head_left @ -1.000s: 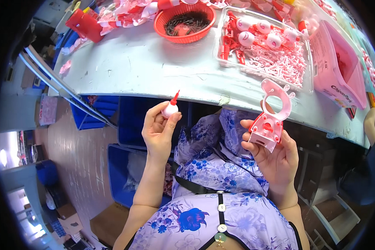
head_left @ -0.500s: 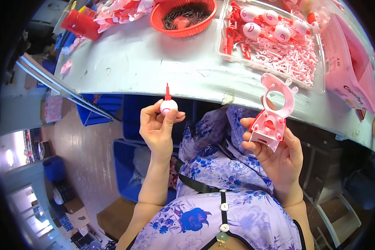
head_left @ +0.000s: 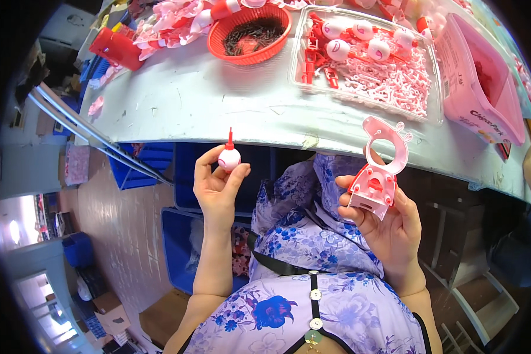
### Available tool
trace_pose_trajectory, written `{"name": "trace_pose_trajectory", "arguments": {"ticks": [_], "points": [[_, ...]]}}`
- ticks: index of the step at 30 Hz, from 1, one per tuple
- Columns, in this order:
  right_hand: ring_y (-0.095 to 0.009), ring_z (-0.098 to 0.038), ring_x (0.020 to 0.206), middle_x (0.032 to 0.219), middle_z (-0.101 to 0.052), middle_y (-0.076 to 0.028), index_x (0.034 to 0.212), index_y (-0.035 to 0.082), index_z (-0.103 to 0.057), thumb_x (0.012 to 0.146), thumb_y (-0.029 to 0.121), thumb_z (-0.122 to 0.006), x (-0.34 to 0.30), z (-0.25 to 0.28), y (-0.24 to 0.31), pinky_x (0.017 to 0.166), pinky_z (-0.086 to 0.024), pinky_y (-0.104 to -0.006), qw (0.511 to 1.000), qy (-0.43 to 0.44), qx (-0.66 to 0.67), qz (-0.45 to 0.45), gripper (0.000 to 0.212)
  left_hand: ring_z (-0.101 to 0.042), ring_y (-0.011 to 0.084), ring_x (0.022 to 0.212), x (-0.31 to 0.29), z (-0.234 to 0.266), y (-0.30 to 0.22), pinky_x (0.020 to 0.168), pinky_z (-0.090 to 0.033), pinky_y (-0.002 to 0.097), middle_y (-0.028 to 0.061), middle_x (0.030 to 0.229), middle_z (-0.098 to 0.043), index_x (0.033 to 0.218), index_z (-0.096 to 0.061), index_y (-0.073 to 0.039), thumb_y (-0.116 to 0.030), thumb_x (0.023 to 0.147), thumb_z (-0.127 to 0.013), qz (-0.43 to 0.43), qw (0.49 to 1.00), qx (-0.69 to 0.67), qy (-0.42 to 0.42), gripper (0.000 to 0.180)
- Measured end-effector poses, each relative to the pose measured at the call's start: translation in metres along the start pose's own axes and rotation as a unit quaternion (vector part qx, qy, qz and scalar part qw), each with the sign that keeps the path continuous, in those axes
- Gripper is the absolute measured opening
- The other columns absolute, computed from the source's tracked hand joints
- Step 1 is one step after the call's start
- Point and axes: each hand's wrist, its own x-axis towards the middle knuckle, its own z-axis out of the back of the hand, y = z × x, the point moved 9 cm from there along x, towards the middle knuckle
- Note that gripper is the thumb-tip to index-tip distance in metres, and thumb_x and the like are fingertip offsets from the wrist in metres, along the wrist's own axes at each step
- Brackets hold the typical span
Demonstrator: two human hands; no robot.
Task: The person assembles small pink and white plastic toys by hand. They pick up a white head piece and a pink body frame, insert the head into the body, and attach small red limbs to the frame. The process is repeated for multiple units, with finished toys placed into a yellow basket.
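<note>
Between the thumb and fingers of my left hand (head_left: pixel 217 189) is a small white ball (head_left: pixel 229 159) with a curved pink mark and a thin red spike pointing up. My right hand (head_left: pixel 398 227) grips a pink plastic toy housing half (head_left: pixel 376 187) by its lower part. That housing has a round ring opening, small ear-like tabs and red pieces set inside its body. Both hands are apart, just in front of the table edge. Similar white balls (head_left: pixel 379 50) lie in a clear tray (head_left: pixel 360 102) beyond my right hand, among red parts and many small pink pieces.
On the table (head_left: pixel 177 100), a red basket (head_left: pixel 251 58) holds dark small pieces. A pink bin (head_left: pixel 484 115) stands right of the tray. A red container (head_left: pixel 117 50) and pink parts (head_left: pixel 171 26) sit at the far left. Blue bins (head_left: pixel 177 265) are below the table edge.
The ball in my left hand has turned a little, its pink mark shifting, and sits slightly lower and further left. The right hand's housing is slightly lower. The table view has shifted slightly.
</note>
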Motion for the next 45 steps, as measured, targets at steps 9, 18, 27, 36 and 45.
{"name": "trace_pose_trajectory", "arguments": {"ticks": [9,18,27,36,45], "points": [[-0.029,-0.057,0.115,0.133,-0.046,-0.028,0.149,0.003,-0.015,0.097,0.037,-0.038,0.006,-0.009,-0.007,0.102,-0.044,-0.0402,0.995,0.057,-0.048,-0.073,0.066,-0.068,0.0187,0.077,-0.002,0.006,0.002,0.07,-0.06,0.0305,0.0128,0.094,-0.063,0.113,-0.052,0.005,-0.004,0.091,-0.063,-0.005,0.999,-0.024,-0.024,0.026],[-0.029,-0.056,0.117,0.135,-0.044,-0.026,0.15,0.007,-0.014,0.098,0.036,-0.041,0.003,-0.02,-0.019,0.104,-0.042,-0.0398,0.99,0.092,-0.032,-0.102,0.066,-0.065,0.0173,0.076,0.004,-0.017,-0.001,0.067,-0.055,0.0265,0.02,0.104,-0.065,0.125,-0.05,0.004,-0.023,0.095,-0.059,0.135,0.975,-0.152,0.094,0.042],[-0.028,-0.054,0.119,0.136,-0.045,-0.023,0.151,0.01,-0.015,0.101,0.03,-0.038,-0.004,0.007,-0.031,0.105,-0.04,-0.0396,0.989,0.083,0.044,-0.117,0.058,-0.063,0.0216,0.099,-0.002,-0.072,-0.041,0.083,-0.055,0.0339,0.02,0.123,-0.055,0.129,-0.047,0.001,-0.009,0.083,-0.071,0.001,0.979,-0.042,0.201,0.053],[-0.026,-0.052,0.12,0.136,-0.046,-0.022,0.151,0.01,-0.015,0.102,0.031,-0.038,0.004,0.006,-0.039,0.104,-0.039,-0.0395,0.985,0.107,0.042,-0.132,0.058,-0.055,0.023,0.113,-0.002,-0.087,-0.057,0.097,-0.044,0.0336,0.0161,0.12,-0.056,0.123,-0.052,0.003,0.001,0.076,-0.075,-0.025,0.969,-0.049,0.24,0.052],[-0.023,-0.052,0.119,0.138,-0.044,-0.019,0.15,0.011,-0.015,0.1,0.036,-0.044,0.002,0.002,-0.037,0.102,-0.04,-0.0404,0.983,0.142,0.038,-0.106,0.063,-0.062,0.0155,0.095,0.006,-0.13,-0.098,0.085,-0.049,0.0277,0.0089,0.101,-0.063,0.113,-0.059,0.001,-0.001,0.071,-0.079,-0.044,0.926,0.115,0.357,0.046]]}}
